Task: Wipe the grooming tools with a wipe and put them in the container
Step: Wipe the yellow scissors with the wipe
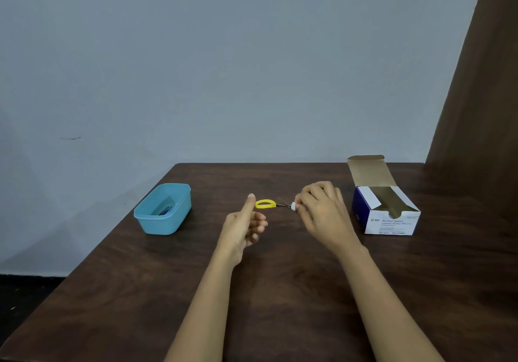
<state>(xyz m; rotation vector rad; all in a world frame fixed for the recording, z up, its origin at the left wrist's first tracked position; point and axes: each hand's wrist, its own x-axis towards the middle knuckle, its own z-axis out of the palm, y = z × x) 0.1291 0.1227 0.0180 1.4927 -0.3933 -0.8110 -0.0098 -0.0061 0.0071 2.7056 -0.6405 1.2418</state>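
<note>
Small scissors with a yellow handle loop [265,204] and thin dark blades [283,204] hang above the middle of the brown table [280,291]. My left hand [244,228] holds them at the handle end, thumb raised against the loop and the other fingers curled; the exact grip is hidden. At the blade tips, my right hand [322,210] pinches a small white wipe [293,206] around the blades. The light blue container [164,209] stands to the left, open, with a blue tool [166,209] lying inside.
An open white and blue box of alcohol swabs [388,214] stands at the right, its lid flap upright. A brown curtain [476,95] hangs at the far right. The table's left edge runs diagonally past the container, and a grey wall lies behind.
</note>
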